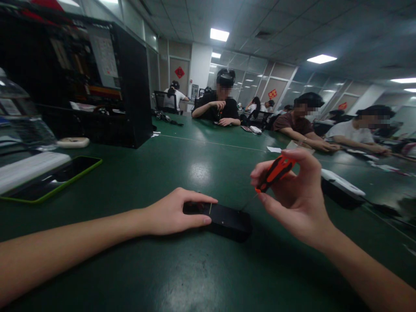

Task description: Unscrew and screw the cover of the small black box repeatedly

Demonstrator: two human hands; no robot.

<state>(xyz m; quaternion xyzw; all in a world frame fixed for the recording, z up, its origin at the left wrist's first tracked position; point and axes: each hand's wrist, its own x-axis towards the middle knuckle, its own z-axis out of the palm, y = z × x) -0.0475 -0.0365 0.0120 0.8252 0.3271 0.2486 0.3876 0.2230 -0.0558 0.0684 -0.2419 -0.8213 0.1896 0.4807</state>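
Observation:
A black oblong box-like device point(230, 220) lies on the green table in front of me, with small screw-like dots on its top face. My left hand point(182, 212) grips its left end, thumb on the near side and fingers along the far side. In my right hand point(297, 195) is a screwdriver point(276, 174) with an orange and black handle. Its thin shaft slants down to the left, and the tip appears to meet the top of the device near its right end; exact contact is hard to make out.
An open black computer case point(134, 86) stands at the left. Near it are a green-edged phone point(65, 177), a clear plastic bottle point(24, 112) and a pale oval object point(73, 142). A white-topped black box point(342, 186) lies right. Several people sit around the green table point(156, 277).

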